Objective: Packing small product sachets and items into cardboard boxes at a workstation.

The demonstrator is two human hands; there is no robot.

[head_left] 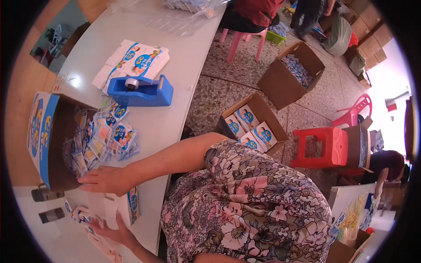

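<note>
My right hand (105,179) lies flat, palm down, on the white table (175,52), at the mouth of a blue and white carton (44,140) lying on its side. Small blue and white sachets (107,136) spill out of that carton. Just below the hand lies a small white box with blue print (131,204). My left hand (112,232) rests with fingers spread at that box's lower edge, beside more sachets (81,215). Neither hand grips anything that I can see.
A blue tape dispenser (140,90) and a stack of flat cartons (136,59) lie further along the table. On the floor stand open cardboard boxes (252,125) (291,72), a red stool (320,147) and a pink stool (245,37). Other people (254,11) (388,164) work nearby.
</note>
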